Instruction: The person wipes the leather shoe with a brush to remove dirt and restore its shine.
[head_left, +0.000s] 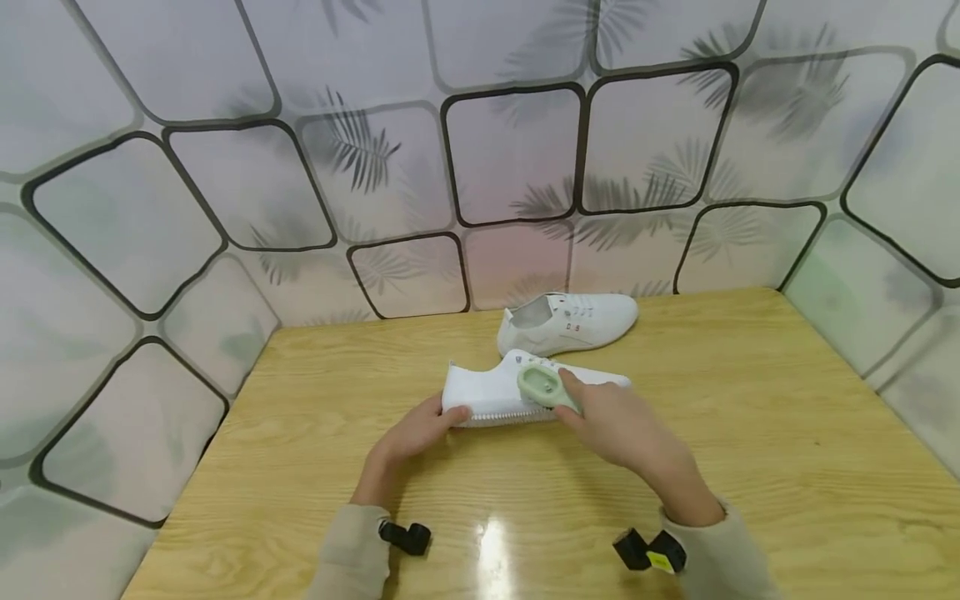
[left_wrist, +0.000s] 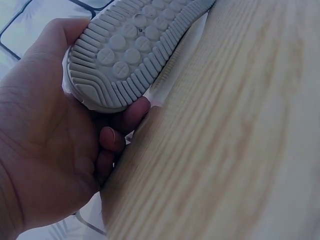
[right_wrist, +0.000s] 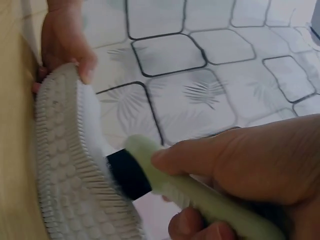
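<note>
A white shoe (head_left: 480, 390) lies tipped on its side, its ridged sole (left_wrist: 125, 55) turned toward me. My left hand (head_left: 415, 429) grips the heel end, thumb over the sole's edge and fingers underneath, close to the tabletop. In my right hand (head_left: 618, 425) is a light green brush (head_left: 542, 385), held by its handle with the thumb along its back. The brush's dark bristles (right_wrist: 129, 174) meet the shoe's side just above the sole in the right wrist view. The toe is partly hidden behind my right hand.
A second white shoe (head_left: 573, 327) stands upright just behind, toe to the right. The wooden table (head_left: 787, 417) ends at a patterned cloth backdrop (head_left: 517, 158) at the back and sides. A black wrist camera (head_left: 648, 550) sits on each sleeve.
</note>
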